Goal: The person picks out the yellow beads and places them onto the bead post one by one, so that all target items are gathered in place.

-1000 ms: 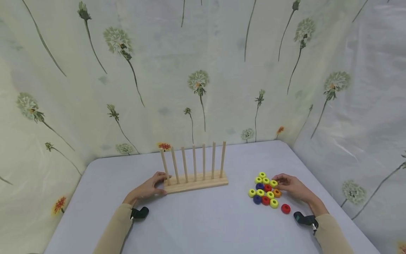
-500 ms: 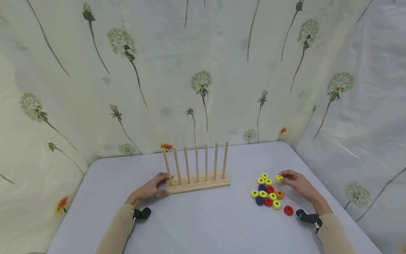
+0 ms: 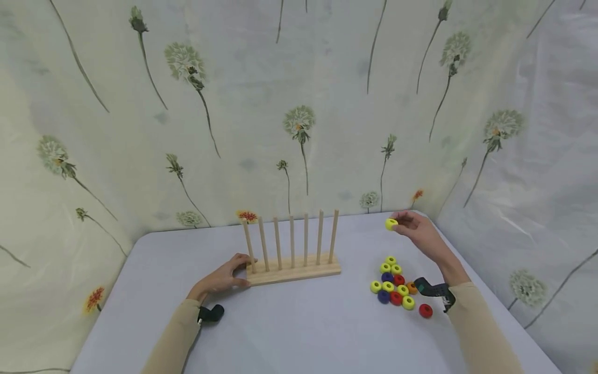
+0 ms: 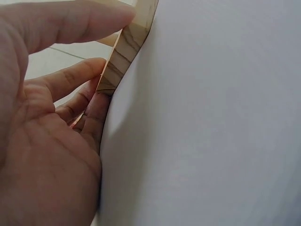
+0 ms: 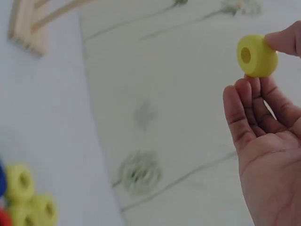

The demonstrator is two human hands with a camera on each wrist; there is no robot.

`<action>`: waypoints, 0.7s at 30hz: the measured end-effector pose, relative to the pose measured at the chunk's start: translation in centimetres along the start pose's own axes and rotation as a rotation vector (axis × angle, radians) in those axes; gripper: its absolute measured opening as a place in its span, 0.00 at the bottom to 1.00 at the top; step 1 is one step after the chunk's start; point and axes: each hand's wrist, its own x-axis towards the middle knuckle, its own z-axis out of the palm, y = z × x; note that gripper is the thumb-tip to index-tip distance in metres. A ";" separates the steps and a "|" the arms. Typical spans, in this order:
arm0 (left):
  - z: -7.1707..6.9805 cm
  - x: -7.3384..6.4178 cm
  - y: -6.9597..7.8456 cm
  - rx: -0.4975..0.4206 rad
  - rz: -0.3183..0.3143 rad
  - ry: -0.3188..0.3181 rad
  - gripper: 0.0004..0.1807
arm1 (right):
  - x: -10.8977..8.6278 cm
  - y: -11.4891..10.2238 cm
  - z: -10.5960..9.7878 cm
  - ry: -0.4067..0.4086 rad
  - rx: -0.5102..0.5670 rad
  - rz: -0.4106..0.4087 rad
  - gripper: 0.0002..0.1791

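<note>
The right hand (image 3: 422,235) pinches a yellow bead (image 5: 259,56) above the worktop (image 3: 280,332); it looks light, hard and slightly slippery, best held by its rounded sides. The left hand (image 3: 220,279) grips one end of the stiff wooden stand (image 3: 295,274).

The pale rectangular rack base (image 3: 299,272) and its slim round pegs (image 3: 291,241) look like bare, smooth matt wood, dark grain streaking the base's left end. The raised yellow ring-shaped bead (image 5: 261,54) at far right looks smooth, plastic or painted wood. The white tabletop (image 3: 308,332) is smooth, fairly matt; the dandelion-printed pale sheeting (image 3: 252,130) shines like plastic at right. The beige sleeves (image 3: 175,335) are matt cloth.
</note>
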 end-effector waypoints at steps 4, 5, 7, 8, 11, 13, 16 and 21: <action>0.0 -0.1 0.0 0.002 0.003 0.002 0.36 | 1.9 -3.9 1.2 -0.012 0.044 -0.087 0.20; 0.0 -0.1 0.0 0.002 0.004 0.003 0.36 | 2.4 -4.9 1.5 -0.023 0.065 -0.109 0.20; 0.0 0.0 0.0 0.002 0.011 0.003 0.36 | 3.3 -6.6 2.3 -0.046 0.087 -0.158 0.19; 0.0 0.0 0.0 0.005 0.015 0.004 0.36 | 3.8 -7.4 2.7 -0.057 0.095 -0.181 0.18; 0.1 0.0 -0.1 0.001 0.023 0.003 0.36 | 5.0 -9.5 4.1 -0.093 0.106 -0.232 0.17; 0.1 0.0 -0.1 0.003 0.020 0.004 0.36 | 5.7 -10.7 5.1 -0.113 0.094 -0.259 0.15; 0.1 0.0 -0.2 -0.005 0.008 0.006 0.36 | 6.7 -12.2 6.7 -0.152 0.092 -0.287 0.15; 0.1 0.0 -0.3 -0.020 -0.003 0.005 0.35 | 7.9 -14.0 8.9 -0.195 0.101 -0.286 0.15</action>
